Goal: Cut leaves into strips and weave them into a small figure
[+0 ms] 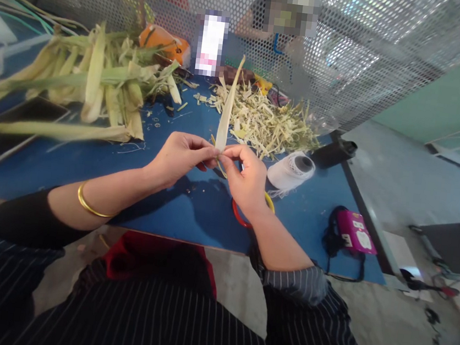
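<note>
Between my two hands, above the blue table (155, 208), stands a pale, pointed corn husk (227, 114), its tip upward. My left hand (184, 156) pinches its lower end between thumb and fingers. From the other side, my right hand (244, 171) pinches the same end, so the fingertips of both meet. A thin strip hangs below the fingers. Close behind the husk lies a heap of shredded husk strips (268, 124). To the left is a pile of whole corn husks (95, 79). A cone of white thread (291, 171) lies beside my right hand.
A red and yellow ring (242, 214) is partly hidden under my right wrist. A black cylinder (335, 154) and a purple box (357, 231) with a black cord are at the right. Perforated metal mesh (342, 58) rises behind the table, with a person beyond it. An orange packet (165, 43) lies at the back.
</note>
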A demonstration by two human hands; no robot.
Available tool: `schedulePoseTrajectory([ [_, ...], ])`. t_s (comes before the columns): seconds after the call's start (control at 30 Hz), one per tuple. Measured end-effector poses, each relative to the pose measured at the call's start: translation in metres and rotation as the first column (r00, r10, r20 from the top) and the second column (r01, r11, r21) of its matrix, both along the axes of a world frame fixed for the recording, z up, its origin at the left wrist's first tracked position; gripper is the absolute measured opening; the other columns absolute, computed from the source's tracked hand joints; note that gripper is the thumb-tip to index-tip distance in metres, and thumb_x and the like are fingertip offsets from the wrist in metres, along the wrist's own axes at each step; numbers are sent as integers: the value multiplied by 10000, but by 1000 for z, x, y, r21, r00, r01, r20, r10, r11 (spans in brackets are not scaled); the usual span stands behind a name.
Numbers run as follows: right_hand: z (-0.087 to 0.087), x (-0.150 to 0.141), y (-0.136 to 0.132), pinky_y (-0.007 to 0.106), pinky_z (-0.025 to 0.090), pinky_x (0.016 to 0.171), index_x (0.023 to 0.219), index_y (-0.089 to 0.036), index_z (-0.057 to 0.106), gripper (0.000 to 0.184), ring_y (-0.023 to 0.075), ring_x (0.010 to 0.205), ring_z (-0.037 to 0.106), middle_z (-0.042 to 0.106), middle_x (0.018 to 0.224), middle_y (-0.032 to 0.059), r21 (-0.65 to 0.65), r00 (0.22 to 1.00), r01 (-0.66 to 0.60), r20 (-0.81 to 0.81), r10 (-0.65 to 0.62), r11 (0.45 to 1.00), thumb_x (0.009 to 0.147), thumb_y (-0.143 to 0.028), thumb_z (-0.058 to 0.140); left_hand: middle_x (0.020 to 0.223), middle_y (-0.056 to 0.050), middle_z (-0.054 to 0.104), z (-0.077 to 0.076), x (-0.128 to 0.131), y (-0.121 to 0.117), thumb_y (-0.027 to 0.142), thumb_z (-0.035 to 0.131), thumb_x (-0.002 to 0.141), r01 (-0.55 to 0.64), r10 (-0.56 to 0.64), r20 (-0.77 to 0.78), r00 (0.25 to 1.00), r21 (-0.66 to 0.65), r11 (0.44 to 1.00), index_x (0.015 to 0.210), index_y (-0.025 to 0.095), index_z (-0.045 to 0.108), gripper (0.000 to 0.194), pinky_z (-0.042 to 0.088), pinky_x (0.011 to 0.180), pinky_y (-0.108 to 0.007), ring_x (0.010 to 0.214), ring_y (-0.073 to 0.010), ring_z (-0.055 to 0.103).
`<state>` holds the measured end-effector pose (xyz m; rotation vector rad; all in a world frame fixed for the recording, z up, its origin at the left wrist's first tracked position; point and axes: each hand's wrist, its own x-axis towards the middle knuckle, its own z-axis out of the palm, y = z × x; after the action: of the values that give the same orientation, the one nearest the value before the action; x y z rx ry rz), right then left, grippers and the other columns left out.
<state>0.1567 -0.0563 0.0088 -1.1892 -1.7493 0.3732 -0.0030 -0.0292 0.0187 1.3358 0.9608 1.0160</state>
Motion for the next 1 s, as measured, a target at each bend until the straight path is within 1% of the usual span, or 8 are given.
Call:
schedulePoseTrajectory([
  [0.13, 0, -1, -1, 272, 476, 699, 769, -185, 597, 83, 101, 689, 582, 649, 734, -25, -21, 995, 31, -89, -33, 999, 833, -233, 620, 644, -50, 686, 1, -1, -1, 293, 665, 757, 12, -12, 11, 1000, 12, 1000, 678, 124, 714, 193, 490, 601, -236, 579, -111, 603],
  [0.33, -2, 1, 3, 262, 471, 661, 743, -176, 589, 82, 89, 653, 559, 628, 696, -37, -56, 989, 30, -146, -38, 998, 798, -196, 647, 651, -52, 686, 1, -1, -1, 336, 749, 683, 13, -13, -5, 1000, 5, 1000, 716, 120, 727, 220, 496, 634, -247, 593, -119, 605],
  [0.47, -3, 2, 5, 255, 472, 625, 750, -179, 573, 97, 83, 626, 547, 607, 676, -46, -86, 986, 12, -163, -26, 996, 817, -217, 631, 647, -48, 680, -1, 0, 1, 361, 754, 688, 26, -24, 31, 999, -65, 998, 693, 125, 714, 239, 491, 622, -239, 574, -108, 590],
  [0.6, -6, 2, 6, 285, 508, 724, 870, -195, 590, 32, 100, 735, 592, 631, 806, -20, 59, 993, -14, -113, 21, 998, 856, -221, 601, 631, -30, 661, -2, 1, 1, 356, 738, 705, 38, -13, 139, 990, -181, 983, 671, 137, 694, 226, 476, 588, -226, 571, -103, 588],
  [0.7, -7, 3, 5, 319, 517, 774, 949, -219, 592, 79, 124, 817, 607, 610, 928, 13, 190, 1000, -24, -11, 26, 981, 872, -206, 584, 612, -21, 640, -3, 1, 2, 326, 723, 720, 60, -19, 192, 981, -210, 976, 624, 137, 666, 220, 456, 564, -214, 554, -90, 570],
  [0.77, -8, 4, 5, 346, 512, 792, 942, -237, 602, 80, 141, 849, 603, 592, 950, 22, 259, 998, -13, 61, -3, 966, 872, -204, 586, 600, -17, 629, -2, 1, 2, 305, 710, 729, 71, -27, 198, 980, -217, 974, 607, 137, 657, 215, 440, 547, -210, 539, -82, 556],
  [0.9, -9, 6, 6, 378, 480, 817, 899, -268, 628, 66, 167, 902, 595, 594, 928, 16, 336, 985, 6, 162, -64, 942, 868, -216, 601, 591, -14, 620, -1, 1, 1, 281, 706, 722, 64, -15, 187, 982, -255, 965, 598, 142, 652, 194, 421, 528, -205, 532, -76, 544],
  [1.0, -10, 7, 6, 377, 468, 819, 897, -267, 637, 75, 162, 888, 600, 604, 918, 11, 357, 979, 8, 185, -79, 934, 869, -208, 600, 616, -17, 626, 0, 0, 0, 277, 710, 714, 84, -31, 199, 979, -263, 961, 631, 142, 667, 165, 418, 527, -198, 555, -77, 553],
])
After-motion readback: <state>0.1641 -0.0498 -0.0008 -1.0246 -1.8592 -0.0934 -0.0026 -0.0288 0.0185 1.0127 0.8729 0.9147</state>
